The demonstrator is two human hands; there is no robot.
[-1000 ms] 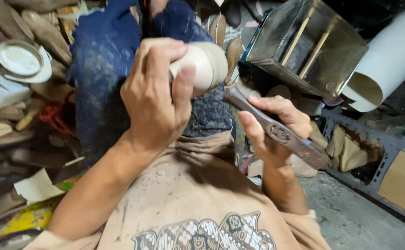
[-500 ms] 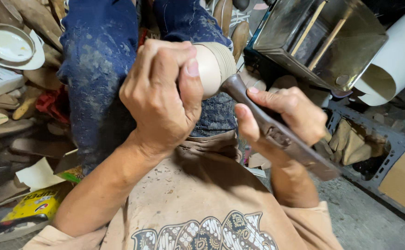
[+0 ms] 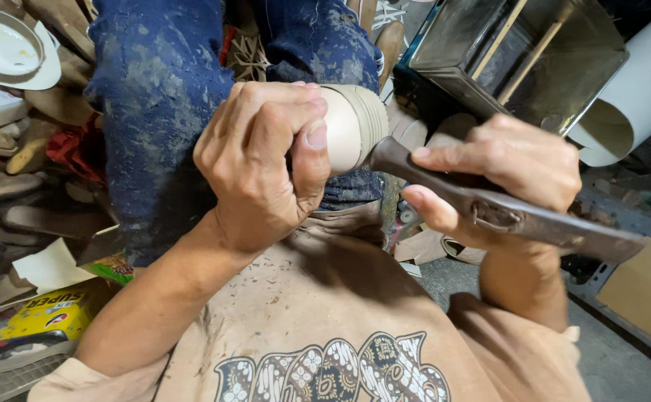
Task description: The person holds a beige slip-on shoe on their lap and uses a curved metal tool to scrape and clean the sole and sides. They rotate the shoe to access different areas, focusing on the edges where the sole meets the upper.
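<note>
The left hand (image 3: pixel 262 167) is clenched hard around a pale, rounded form (image 3: pixel 351 126) at the centre of the frame, thumb pressed flat against its smooth cream side, while the right hand (image 3: pixel 500 175) is wrapped around the dark, worn handle of a long metal tool (image 3: pixel 489 208) whose working end meets the form's layered rim just right of the thumb. To do this well, I'd judge the form wants to stay braced against the knees so it cannot twist, and the tool wants to bite at the edge bands only, at a shallow angle, with the thumb kept clear of its path. The form looks matte and hard, like wood or moulded board, with thin stacked ridges around its end; whether the tool's tip is a blade or a blunt jaw I cannot tell, since the form hides it. The tool itself is rusty-brown, scuffed, with a riveted joint midway. Behind, paint-flecked blue jeans (image 3: pixel 162 112) fill the upper left of centre. A dull metal box (image 3: pixel 564 82) with two wooden sticks sits upper right, beside a rolled white sheet (image 3: pixel 646 97). A white lid (image 3: pixel 1 48) lies far upper left, a yellow packet (image 3: pixel 42 316) lower left.
</note>
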